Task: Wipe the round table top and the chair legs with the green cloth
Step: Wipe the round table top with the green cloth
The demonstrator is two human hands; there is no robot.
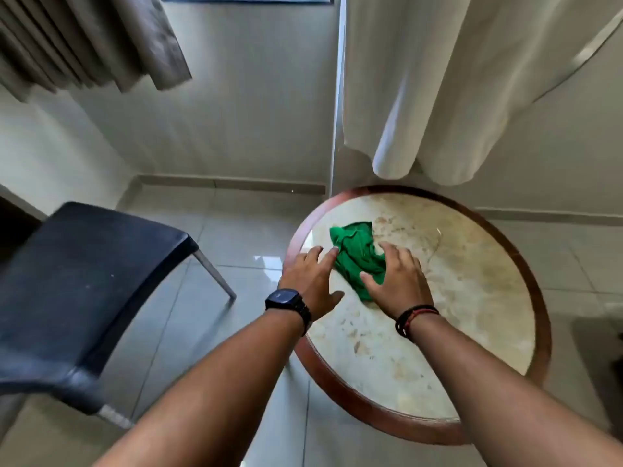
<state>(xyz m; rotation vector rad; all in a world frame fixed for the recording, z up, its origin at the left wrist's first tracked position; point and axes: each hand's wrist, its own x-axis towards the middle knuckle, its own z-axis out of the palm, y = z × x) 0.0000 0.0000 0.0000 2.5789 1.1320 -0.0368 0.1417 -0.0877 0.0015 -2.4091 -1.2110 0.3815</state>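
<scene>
Early | my left hand (312, 276) and right hand (397, 281) spread flat on green cloth (355, 256) | tabletop (472, 298) looks stained | chair legs (215, 274) unwiped, I judge

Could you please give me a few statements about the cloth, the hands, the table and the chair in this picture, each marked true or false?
1. The green cloth lies crumpled on the round table top. True.
2. The left hand wears a dark watch at its wrist. True.
3. The right hand is wiping a chair leg. False: it rests on the cloth, on the table top.
4. The dark chair stands to the right of the table. False: it stands to the left.
5. The cloth is folded into a neat square. False: it is bunched.
</scene>
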